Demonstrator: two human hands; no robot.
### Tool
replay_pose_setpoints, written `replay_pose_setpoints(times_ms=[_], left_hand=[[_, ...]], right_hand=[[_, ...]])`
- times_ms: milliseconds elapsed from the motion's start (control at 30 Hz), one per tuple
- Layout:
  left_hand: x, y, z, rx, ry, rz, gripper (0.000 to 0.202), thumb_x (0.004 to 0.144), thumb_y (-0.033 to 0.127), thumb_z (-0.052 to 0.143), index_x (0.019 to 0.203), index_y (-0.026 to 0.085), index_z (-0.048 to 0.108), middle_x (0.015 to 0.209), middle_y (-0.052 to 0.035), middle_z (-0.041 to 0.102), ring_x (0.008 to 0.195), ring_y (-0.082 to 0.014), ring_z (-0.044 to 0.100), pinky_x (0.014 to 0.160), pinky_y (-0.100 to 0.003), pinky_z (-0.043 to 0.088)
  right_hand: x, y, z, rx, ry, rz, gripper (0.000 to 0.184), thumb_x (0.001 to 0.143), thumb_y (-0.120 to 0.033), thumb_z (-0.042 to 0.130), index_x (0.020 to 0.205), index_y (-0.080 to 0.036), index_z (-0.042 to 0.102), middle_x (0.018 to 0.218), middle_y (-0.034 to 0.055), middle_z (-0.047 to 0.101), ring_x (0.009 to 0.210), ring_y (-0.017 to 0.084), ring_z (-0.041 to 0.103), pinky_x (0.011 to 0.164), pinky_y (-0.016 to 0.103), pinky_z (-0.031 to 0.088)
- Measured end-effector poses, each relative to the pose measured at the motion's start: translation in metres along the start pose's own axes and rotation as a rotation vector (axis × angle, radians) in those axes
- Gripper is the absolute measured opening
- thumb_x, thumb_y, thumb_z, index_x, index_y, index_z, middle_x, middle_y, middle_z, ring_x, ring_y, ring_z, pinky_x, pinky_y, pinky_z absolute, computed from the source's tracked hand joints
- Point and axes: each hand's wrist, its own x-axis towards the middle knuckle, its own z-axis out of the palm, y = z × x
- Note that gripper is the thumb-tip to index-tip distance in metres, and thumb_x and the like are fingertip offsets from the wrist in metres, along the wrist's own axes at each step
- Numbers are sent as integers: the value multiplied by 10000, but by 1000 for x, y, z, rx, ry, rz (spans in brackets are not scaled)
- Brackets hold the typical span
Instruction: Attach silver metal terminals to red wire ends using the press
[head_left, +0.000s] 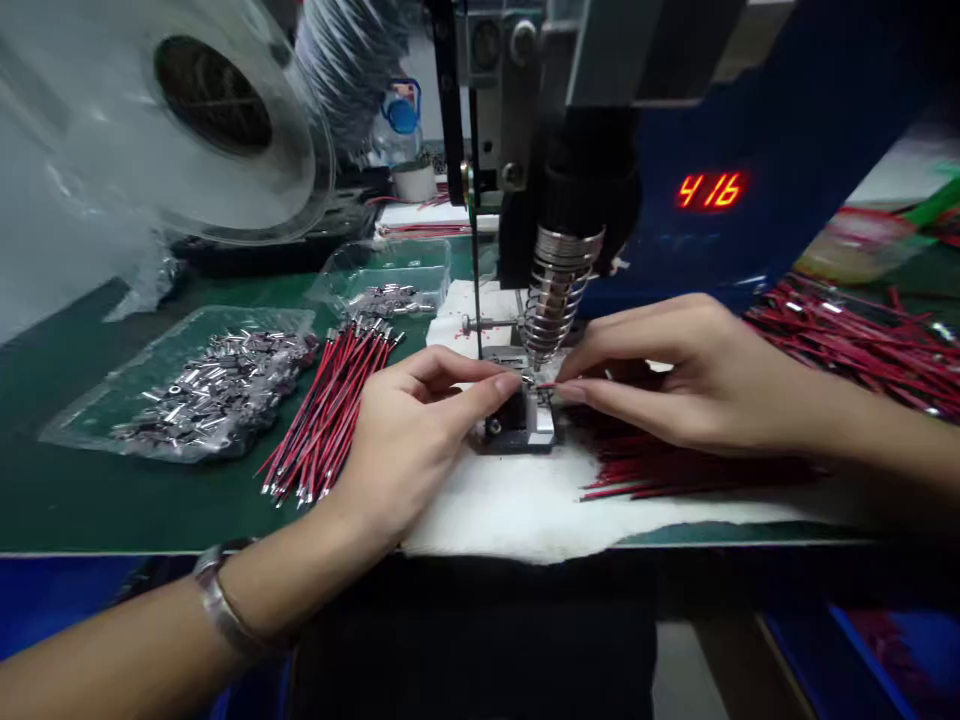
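Observation:
My left hand (420,425) is closed in a pinch, thumb and forefinger meeting at the left of a small metal fixture (541,425). What sits between those fingertips is too small to make out, though a shiny bit of metal shows beside them. From the other side my right hand (679,385) pinches a thin red and black wire (546,386), its end reaching over the fixture. Just above both sets of fingertips points the tip of a spring-wrapped soldering iron (559,290). Under the right hand lies a pile of red and black wires (637,475).
Left of my left hand lies a bundle of red-black wires (322,415) with metal ends. Beyond it are a plastic tray of metal connectors (225,380) and a smaller clear tray (427,260). A blue machine housing (675,255) stands behind; more wires (862,340) are heaped right.

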Motion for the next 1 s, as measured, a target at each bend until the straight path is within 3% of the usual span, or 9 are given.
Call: replay_pose_setpoints(times_ms=[167, 367, 600, 800, 900, 1000], left_hand=[[-1, -3, -1, 10, 7, -4, 164, 783, 287, 902, 765, 198, 765, 840, 26, 766, 419, 23, 355, 404, -163, 284], [0, -2, 1, 16, 20, -4, 162, 769, 269, 909, 747, 202, 763, 533, 73, 562, 394, -1, 332, 386, -177, 234], [0, -4, 0, 17, 11, 0, 183, 766, 307, 914, 774, 199, 766, 529, 75, 549, 400, -1, 344, 396, -174, 249], [0, -2, 1, 15, 17, 6, 181, 771, 283, 911, 765, 187, 758, 787, 30, 731, 416, 24, 337, 402, -176, 275], [-1, -2, 1, 11, 11, 4, 172, 776, 277, 907, 772, 190, 760, 857, 22, 757, 427, 27, 342, 410, -172, 285], [-1, -2, 1, 12, 8, 5, 171, 774, 274, 909, 763, 194, 759, 866, 14, 763, 490, 8, 443, 451, -153, 336]], right_hand=[[-1, -4, 0, 12, 21, -17, 137, 962, -204, 675, 915, -135, 784, 771, 39, 735, 638, 133, 648, 602, 260, 456], [-3, -1, 2, -60, 49, -106, 125, 956, -161, 671, 916, -146, 789, 750, 41, 723, 612, 123, 626, 568, 252, 438], [-5, 2, 3, -213, 69, -215, 172, 986, -155, 626, 911, -135, 779, 771, 60, 738, 626, 120, 627, 560, 257, 419], [-6, 1, 4, -292, 79, -248, 194, 997, -164, 612, 888, -148, 772, 767, 59, 737, 616, 132, 644, 544, 274, 412], [-6, 1, 4, -302, 74, -260, 192, 998, -162, 612, 887, -154, 769, 767, 53, 737, 621, 132, 648, 551, 270, 419], [-7, 2, 4, -313, 73, -264, 184, 998, -169, 618, 887, -168, 765, 772, 43, 735, 622, 130, 643, 552, 267, 421]])
